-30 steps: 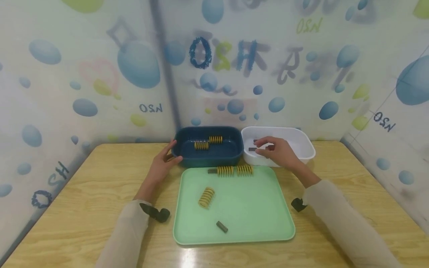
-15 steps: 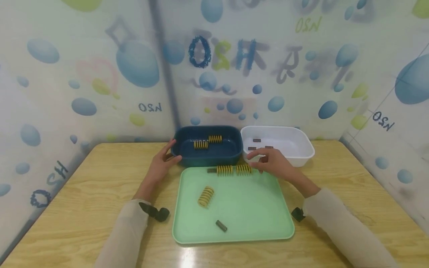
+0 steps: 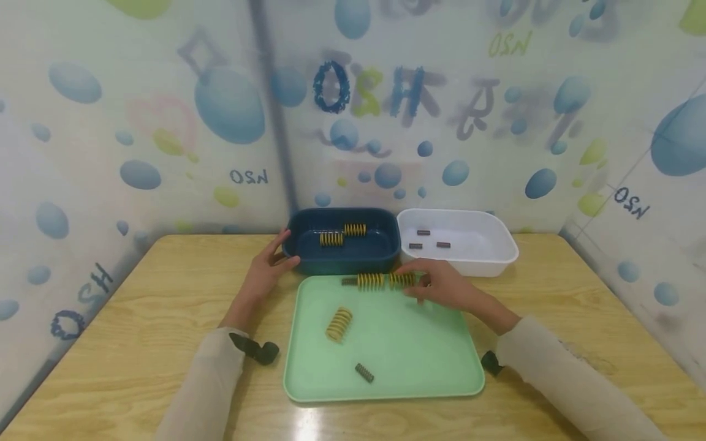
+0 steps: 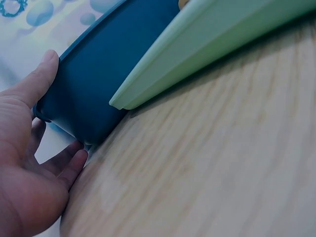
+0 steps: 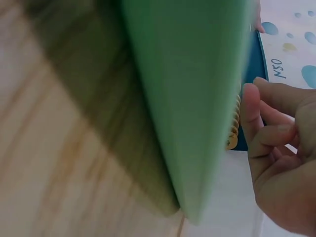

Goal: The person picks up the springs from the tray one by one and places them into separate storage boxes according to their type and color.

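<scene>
My left hand (image 3: 266, 269) rests at the left end of a dark blue bin (image 3: 343, 267), thumb on its near side and other fingers around the corner, as the left wrist view shows. Two yellow coil springs (image 3: 331, 239) lie inside. My right hand (image 3: 441, 285) reaches over the far edge of a green tray (image 3: 408, 349), thumb and forefinger apart on either side of a yellow spring (image 3: 401, 280); contact cannot be told. Left of it lie another yellow spring (image 3: 370, 282) and a small dark spring (image 3: 349, 282). A yellow spring (image 3: 339, 324) and a dark spring (image 3: 364, 372) lie nearer.
A white bin (image 3: 480, 236) holding three small dark springs (image 3: 444, 245) stands right of the blue one. Both bins stand behind the tray on a wooden table (image 3: 138, 318), against a patterned wall (image 3: 463, 122).
My right hand has moved from above the white bin toward me and left, down to the yellow spring at the tray's far edge. The left hand stays at the blue bin.
</scene>
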{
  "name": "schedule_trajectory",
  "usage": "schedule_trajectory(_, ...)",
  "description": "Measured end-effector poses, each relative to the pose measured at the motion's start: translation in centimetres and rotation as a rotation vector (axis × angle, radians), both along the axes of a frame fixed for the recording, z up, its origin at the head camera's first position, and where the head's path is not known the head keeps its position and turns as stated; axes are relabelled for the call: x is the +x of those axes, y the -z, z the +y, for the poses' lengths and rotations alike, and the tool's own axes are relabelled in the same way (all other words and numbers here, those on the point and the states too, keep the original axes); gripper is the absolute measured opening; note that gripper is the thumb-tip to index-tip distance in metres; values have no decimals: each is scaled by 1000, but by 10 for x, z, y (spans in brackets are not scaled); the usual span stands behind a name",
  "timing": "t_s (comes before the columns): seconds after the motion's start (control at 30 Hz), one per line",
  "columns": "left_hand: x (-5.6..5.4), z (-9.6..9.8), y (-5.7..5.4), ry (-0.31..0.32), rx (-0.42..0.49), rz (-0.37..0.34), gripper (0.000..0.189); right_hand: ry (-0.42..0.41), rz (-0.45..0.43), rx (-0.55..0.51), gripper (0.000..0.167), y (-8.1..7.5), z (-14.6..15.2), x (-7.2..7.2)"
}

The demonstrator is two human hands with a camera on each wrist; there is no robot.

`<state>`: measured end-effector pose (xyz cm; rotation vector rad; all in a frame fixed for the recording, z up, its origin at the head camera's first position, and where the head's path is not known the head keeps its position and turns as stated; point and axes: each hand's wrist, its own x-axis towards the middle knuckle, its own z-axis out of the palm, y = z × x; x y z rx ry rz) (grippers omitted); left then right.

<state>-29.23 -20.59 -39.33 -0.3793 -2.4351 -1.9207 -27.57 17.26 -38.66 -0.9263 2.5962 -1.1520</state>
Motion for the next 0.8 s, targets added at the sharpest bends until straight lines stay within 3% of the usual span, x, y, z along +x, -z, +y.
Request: schedule_trajectory(0.8, -1, 1, 1, -5, -8, -10, 66, 7, -46, -37, 35, 5, 5, -4)
